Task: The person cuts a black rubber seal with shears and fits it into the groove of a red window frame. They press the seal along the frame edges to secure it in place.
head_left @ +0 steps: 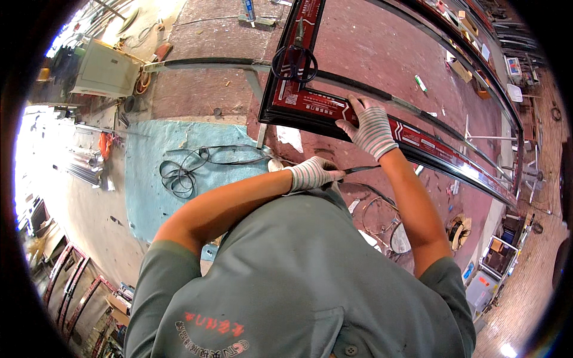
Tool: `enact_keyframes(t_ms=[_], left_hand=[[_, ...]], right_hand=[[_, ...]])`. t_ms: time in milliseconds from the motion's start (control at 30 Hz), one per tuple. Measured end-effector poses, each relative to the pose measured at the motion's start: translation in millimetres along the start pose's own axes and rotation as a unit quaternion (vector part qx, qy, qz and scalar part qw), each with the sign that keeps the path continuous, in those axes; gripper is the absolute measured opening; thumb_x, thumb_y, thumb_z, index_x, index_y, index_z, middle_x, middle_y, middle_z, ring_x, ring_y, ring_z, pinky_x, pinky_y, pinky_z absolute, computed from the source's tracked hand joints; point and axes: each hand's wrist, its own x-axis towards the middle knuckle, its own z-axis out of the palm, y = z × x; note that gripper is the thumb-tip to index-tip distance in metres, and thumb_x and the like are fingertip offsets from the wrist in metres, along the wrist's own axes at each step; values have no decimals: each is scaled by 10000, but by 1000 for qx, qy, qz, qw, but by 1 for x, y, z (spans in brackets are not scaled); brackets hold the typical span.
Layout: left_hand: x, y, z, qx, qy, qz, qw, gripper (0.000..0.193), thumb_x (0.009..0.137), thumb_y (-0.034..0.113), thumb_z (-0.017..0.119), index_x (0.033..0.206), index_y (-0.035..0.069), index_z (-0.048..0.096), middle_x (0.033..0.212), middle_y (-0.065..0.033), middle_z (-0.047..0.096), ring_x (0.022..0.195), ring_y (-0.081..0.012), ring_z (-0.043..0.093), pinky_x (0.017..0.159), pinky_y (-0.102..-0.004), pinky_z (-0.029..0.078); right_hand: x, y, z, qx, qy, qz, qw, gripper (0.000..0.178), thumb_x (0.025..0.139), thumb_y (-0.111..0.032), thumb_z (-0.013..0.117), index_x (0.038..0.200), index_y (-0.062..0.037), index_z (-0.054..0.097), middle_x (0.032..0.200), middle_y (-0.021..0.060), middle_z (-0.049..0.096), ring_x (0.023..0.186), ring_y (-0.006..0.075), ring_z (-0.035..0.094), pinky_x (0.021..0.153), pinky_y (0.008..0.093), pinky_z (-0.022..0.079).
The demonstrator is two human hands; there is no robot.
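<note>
My left hand [315, 173], in a striped knit glove, is closed on a thin black strip [361, 169] close to my shirt. More of this strip lies in loops on the blue mat [143, 173] to the left. My right hand [371, 130], gloved alike, spans the near rail of a black frame [412, 136] covered with red printed film. Its thumb and fingers are apart across the rail, gripping it. Scissors [295, 64] with black handles rest on the frame near its corner. Whatever is under my right palm is hidden.
Support bars [203, 62] run below the frame. A beige cabinet [107, 68] stands at far left. A blue tube [249, 11] lies at the top, a white tube [421, 83] on the reddish floor. Right of me are wire loops [379, 218] and a crate [498, 256].
</note>
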Motion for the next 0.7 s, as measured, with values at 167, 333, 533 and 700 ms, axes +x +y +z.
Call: enact_keyframes(t_ms=[167,333,533,700], left_hand=[[6,-6,-1,-10,-4,36,999,324,994,360,661,1065,56,745,735,0,600,652,-110,539,656,-281,464],[11,-21,1,-49,7,43,998,337,980,331,689,1003,-3,723,746,-8,608,655,-111,544,616,-293,462],[8,-18,-6,-39,-5,73,997,365,980,361,682,1012,0,719,753,-1,604,656,-110,532,623,-287,469],[0,-16,-23,-118,-11,57,991,354,975,368,675,1038,24,733,730,-7,604,641,-118,538,590,-287,461]], right_hand=[[16,-26,10,0,25,8,1000,825,827,-571,713,1379,15,535,1317,218,581,1193,375,572,1027,493,434],[21,-33,14,-11,23,7,1000,871,837,-580,706,1456,-20,456,1354,252,562,1140,414,607,1006,516,459],[0,-43,-1,57,168,26,984,603,837,-401,775,1266,-13,606,1215,195,615,1113,381,590,972,491,465],[-94,-59,-28,266,172,84,945,87,882,-69,706,913,-35,633,901,111,622,795,253,617,734,356,515]])
